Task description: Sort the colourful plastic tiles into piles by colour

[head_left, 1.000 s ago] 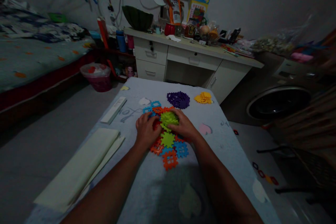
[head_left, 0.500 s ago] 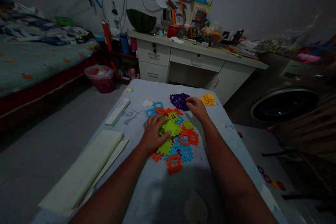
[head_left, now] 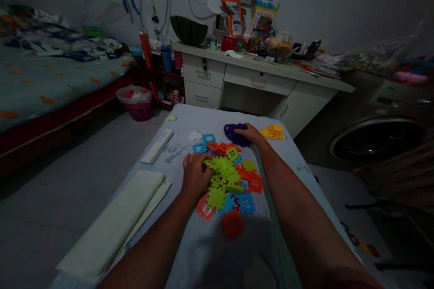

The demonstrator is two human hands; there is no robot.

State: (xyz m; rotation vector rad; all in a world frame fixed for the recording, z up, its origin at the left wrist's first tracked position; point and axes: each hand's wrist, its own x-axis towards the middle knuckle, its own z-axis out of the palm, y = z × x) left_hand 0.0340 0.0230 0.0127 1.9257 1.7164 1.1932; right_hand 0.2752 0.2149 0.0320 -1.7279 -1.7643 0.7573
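The right hand point(head_left: 251, 132) pinches and partly hides one purple pile point(head_left: 232, 133); nearer than it, the left hand point(head_left: 195, 174) curls at green pieces point(head_left: 224, 172) — grip unclear. Right of the purple pile: one yellow stack point(head_left: 273, 132); left: one white box point(head_left: 157, 147).

And it's a home, clearly: bed point(head_left: 54, 83) at ten o'clock, drawers point(head_left: 215, 74) at twelve, a washer point(head_left: 364, 137) right there at three.
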